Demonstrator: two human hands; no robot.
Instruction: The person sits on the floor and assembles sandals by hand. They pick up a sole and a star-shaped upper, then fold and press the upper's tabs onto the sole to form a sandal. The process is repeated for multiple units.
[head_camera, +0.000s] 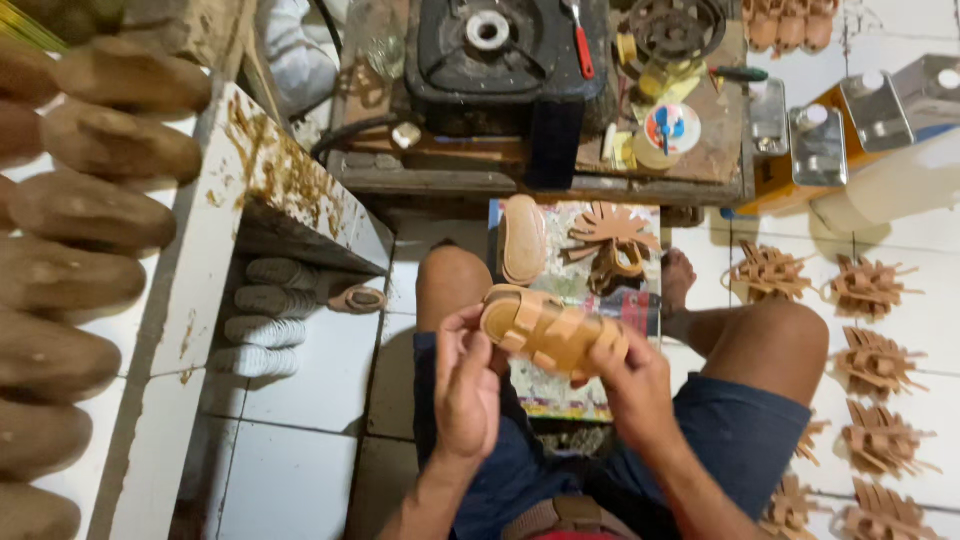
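Two hands: both were closed around one tan strapped sandal held above the person's lap, over the near edge of the patterned board.
Left hand: its fingers were curled against the heel end, thumb on the rim, a firm and fully closed hold.
Right hand: it cupped the toe end from below, fingertips wrapped over the straps, also closed on the sandal.
Doing it well: judging from the hold, the straps should be pressed evenly onto the last inside, with the heel steadied by the left hand so that the upper would not twist.
Wooden lasts: about nine showed along the left edge of the white shelf, stacked in a column.
Stove: one stood on the far workbench.
Metal cans: three stood at the bench's right end.
Cut strap uppers: roughly eight lay on the tiled floor at the right.
Pale soles: four were stacked under the shelf.
Spare insole: one lay at the board's far left corner.
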